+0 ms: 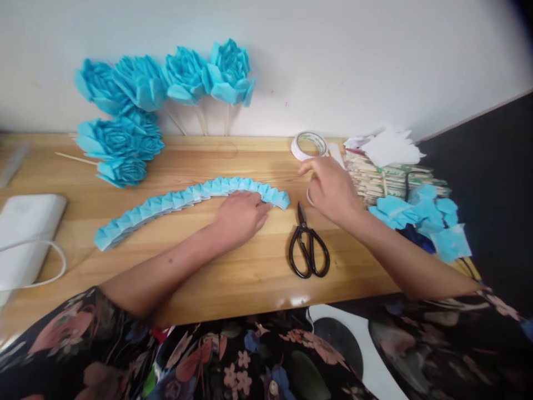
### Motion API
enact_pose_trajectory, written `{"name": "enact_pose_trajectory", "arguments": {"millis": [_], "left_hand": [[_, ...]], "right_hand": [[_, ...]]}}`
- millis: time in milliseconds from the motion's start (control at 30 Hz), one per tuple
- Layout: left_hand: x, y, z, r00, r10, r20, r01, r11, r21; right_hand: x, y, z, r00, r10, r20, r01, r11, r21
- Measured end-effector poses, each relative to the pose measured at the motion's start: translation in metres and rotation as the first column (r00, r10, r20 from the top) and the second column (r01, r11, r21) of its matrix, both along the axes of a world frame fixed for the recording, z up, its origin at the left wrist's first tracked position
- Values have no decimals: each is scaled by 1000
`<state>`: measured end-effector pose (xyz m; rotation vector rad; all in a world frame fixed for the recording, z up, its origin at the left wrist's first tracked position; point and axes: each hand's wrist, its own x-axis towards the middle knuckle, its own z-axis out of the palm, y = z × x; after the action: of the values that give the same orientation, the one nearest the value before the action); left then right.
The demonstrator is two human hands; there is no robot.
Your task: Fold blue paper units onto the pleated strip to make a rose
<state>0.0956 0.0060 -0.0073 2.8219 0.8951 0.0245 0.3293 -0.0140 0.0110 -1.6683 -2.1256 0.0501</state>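
"Beneath your left hand (pixel 242 219) lies the blue pleated strip (pixel 172 201), flat on the bench (pixel 250 272). Your fingers touch it close to its right end."

"Which way does its length run from there?"

"Leftward from just past your left fingertips. It arches away from you, beyond your left forearm (pixel 175 264), then bends back so that its left end lies nearer to you."

"Which of your hands is nearer to the right end?"

"Your left. Your right hand (pixel 333 188) is apart from the strip, to the right of that end, so the short free end lies between your two hands."

"Does either one grip anything?"

"Your left is palm down, fingers close together; whether it pinches or only presses, I cannot tell. Your right has bent fingers, with a small white edge (pixel 308 195) showing by them; I cannot tell whether it holds that."

"And between your hands?"

"The scissors (pixel 303 227), nearer to you, with blade tips pointing away, just beside the strip's right end. Just beyond your right hand sits the tape roll (pixel 296 150)."
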Motion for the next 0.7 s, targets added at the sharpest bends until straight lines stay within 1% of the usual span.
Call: {"name": "enact_pose_trajectory", "arguments": {"millis": [67,100,167,267,333,367,400,433,467,533,567,633,700], "left_hand": [[0,0,2,1000,-2,-1,2,1000,-30],[0,0,3,1000,0,0,0,999,-53],[-3,1,8,999,-29,28,32,993,-116],[-17,6,24,976,-132,171,170,960,-225],[-35,13,39,940,-155,305,241,932,-270],[-47,18,47,930,-106,351,213,935,-282],[-60,22,55,919,-28,393,147,950,-276],[-75,26,62,904,61,422,61,961,-268],[-92,29,68,891,155,427,-37,962,-271],[-126,29,74,872,301,387,-227,947,-226],[-142,26,75,870,357,341,-310,932,-186],[-171,15,71,854,454,252,-453,889,-66],[-194,-1,61,806,557,200,-576,816,46]], "right_hand": [[-3,-10,12,1000,4,-29,-3,999,43],[-7,-16,16,999,9,-34,-8,999,38],[-19,-30,20,998,59,-32,-58,998,25],[-37,-52,17,988,156,13,-156,988,-2],[-44,-65,12,976,210,63,-209,978,-20],[-45,-70,10,970,226,89,-225,974,-14],[-45,-74,9,966,238,106,-238,971,-9],[-44,-77,9,964,240,113,-242,970,6],[-42,-79,9,965,236,111,-240,970,24],[-42,-82,11,969,228,98,-232,972,38],[-43,-82,11,969,232,90,-236,971,45],[-52,-83,12,961,267,72,-271,961,49],[-67,-83,10,943,329,55,-332,941,60]]}}
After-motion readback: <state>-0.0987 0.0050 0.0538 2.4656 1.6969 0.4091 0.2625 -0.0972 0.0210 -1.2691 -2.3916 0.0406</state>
